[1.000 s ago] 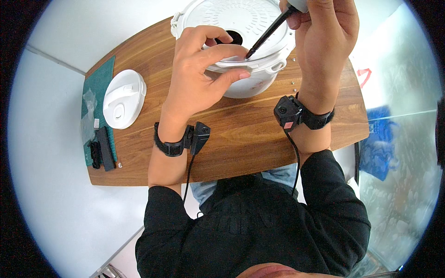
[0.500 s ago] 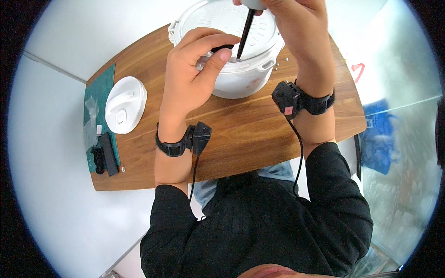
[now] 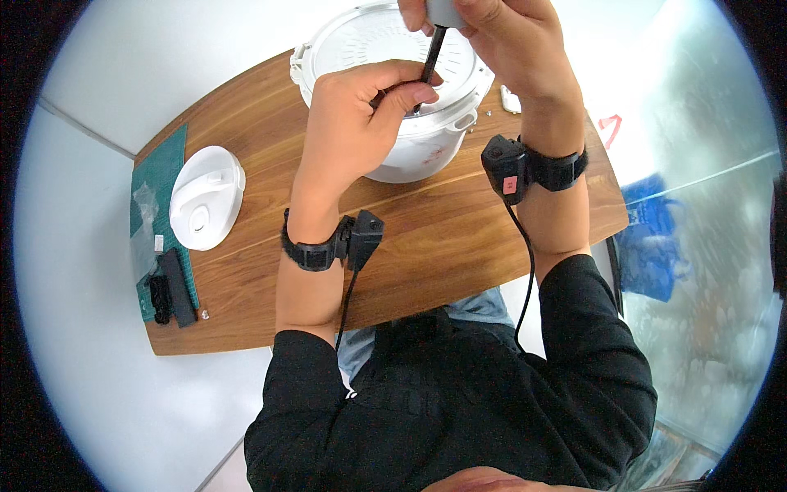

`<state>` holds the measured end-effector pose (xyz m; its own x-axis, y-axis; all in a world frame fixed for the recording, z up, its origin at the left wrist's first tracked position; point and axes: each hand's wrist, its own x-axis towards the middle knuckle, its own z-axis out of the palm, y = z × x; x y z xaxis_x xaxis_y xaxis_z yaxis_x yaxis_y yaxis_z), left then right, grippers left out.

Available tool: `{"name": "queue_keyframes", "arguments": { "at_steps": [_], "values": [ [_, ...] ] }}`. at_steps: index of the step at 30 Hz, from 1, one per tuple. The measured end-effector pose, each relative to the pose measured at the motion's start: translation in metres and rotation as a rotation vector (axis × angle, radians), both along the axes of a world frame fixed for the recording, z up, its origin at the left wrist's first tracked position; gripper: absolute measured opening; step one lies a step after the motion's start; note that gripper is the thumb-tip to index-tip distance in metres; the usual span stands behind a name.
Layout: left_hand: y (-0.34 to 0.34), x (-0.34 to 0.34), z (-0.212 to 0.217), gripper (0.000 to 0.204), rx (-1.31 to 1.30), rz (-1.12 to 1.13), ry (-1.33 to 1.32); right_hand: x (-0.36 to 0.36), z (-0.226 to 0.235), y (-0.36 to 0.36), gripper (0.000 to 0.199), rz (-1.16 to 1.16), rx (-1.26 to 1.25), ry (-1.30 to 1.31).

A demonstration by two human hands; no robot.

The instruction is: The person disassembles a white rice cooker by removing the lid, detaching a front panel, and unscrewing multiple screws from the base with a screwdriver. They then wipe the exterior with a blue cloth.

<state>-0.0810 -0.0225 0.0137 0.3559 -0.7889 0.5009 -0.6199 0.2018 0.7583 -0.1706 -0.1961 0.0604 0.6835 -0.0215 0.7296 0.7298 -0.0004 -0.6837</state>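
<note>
Screwdriver [image 3: 429, 57] now upright — right hand [image 3: 484, 33] gripping, left hand [image 3: 352, 123] steadying

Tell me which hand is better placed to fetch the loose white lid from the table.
Left, probably. The white lid lies on the person's left; the left hand only steadies the white cooker, while the right hand grips the screwdriver.

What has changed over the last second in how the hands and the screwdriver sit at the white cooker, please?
The screwdriver has swung from a slant to nearly upright, as the right hand rose above the white cooker. The left hand still rests on the cooker's top beside the shaft. The loose white lid and the green mat stayed put on the wooden table.
</note>
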Motion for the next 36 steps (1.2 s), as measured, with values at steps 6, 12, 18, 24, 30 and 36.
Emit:
{"name": "queue_keyframes", "arguments": {
  "at_steps": [6,12,18,24,30,36],
  "values": [
    [-0.007,-0.002,-0.008,0.012,-0.141,0.098,0.021,0.002,-0.001,0.012,0.041,-0.249,0.027,0.041],
    [-0.002,-0.004,-0.003,0.014,-0.051,0.114,-0.025,-0.002,0.006,0.025,0.034,-0.53,0.035,-0.051],
    [-0.003,0.003,-0.008,0.015,-0.047,0.067,0.005,-0.003,0.004,0.022,0.036,-0.403,0.078,-0.019],
    [-0.001,0.001,0.0,0.016,-0.072,-0.047,0.057,-0.004,0.001,0.008,0.046,-0.293,-0.017,-0.013],
    [0.0,0.002,-0.001,0.018,-0.008,-0.029,0.084,-0.009,0.005,0.027,0.045,-0.238,0.113,0.061],
    [-0.003,0.001,-0.007,0.014,-0.127,0.048,0.039,0.001,-0.007,0.018,0.041,-0.346,0.063,0.026]
  ]
}}
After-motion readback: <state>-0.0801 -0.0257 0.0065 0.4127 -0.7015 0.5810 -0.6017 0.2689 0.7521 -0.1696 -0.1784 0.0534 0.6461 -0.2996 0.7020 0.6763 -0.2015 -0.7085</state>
